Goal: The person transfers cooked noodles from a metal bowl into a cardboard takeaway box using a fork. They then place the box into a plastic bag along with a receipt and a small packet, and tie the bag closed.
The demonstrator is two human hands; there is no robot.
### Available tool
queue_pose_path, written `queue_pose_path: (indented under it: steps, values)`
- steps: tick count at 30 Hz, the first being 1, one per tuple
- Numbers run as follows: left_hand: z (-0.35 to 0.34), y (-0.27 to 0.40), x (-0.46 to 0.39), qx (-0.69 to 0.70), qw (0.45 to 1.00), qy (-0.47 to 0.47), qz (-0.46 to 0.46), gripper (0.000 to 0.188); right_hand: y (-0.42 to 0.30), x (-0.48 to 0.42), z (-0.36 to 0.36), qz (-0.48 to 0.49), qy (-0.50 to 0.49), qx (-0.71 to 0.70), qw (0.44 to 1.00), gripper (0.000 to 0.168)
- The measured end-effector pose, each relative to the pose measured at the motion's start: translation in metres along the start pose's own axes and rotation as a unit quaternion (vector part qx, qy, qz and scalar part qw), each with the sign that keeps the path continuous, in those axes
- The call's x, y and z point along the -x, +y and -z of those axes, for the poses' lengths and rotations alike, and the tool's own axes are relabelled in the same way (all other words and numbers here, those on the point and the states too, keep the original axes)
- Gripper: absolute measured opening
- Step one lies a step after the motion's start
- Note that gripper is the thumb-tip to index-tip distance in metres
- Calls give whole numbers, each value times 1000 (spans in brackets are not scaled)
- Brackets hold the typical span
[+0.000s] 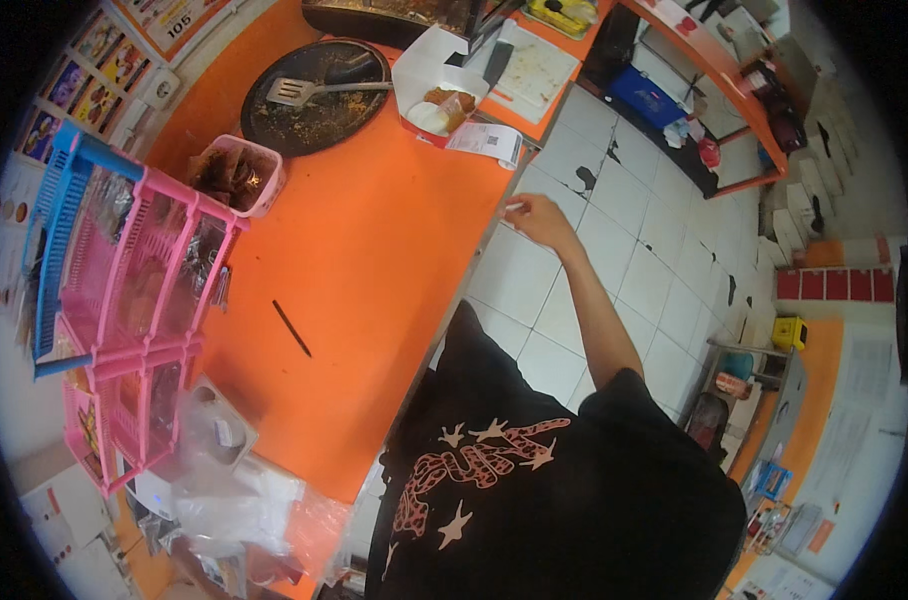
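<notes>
My right hand (532,217) hangs over the tiled floor beside the edge of an orange table (364,277), fingers bent. Whether its fingertips hold something small and pale, I cannot tell. My left hand is out of view. Nearest to the right hand lies a printed paper slip (484,141) at the table's edge. Just behind the slip stands an open white food box (424,75) with a browned fried piece (451,99) and white rice (428,118) inside. A slotted turner (292,91) rests on a dark round tray (322,131) strewn with crumbs.
A pink-and-blue plastic rack (146,262) lines the table's left side, next to a pink tub (270,180). A dark pen-like stick (292,328) lies mid-table. Clear plastic bags (229,502) heap up in front. A white cutting board (532,71) and a knife (499,64) are at the back.
</notes>
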State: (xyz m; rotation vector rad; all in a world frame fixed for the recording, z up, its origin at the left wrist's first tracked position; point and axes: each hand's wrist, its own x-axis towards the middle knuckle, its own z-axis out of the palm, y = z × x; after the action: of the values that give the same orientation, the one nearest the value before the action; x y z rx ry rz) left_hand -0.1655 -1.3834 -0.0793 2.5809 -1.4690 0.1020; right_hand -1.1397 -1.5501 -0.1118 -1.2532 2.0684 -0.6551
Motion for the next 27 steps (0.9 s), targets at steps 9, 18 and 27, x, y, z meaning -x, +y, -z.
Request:
queue_pose_path:
  steps: [9,18,27]
  values:
    - [61,75,77,-47,998,16,46,35,-10,-215,59,79,60,31,995,50]
    - [109,113,131,-75,997,20,6,35,10,-370,27,202,-30,130,970,37]
    - [118,185,193,-15,994,-58,-91,34,-83,-350,24,261,-90,155,949,35]
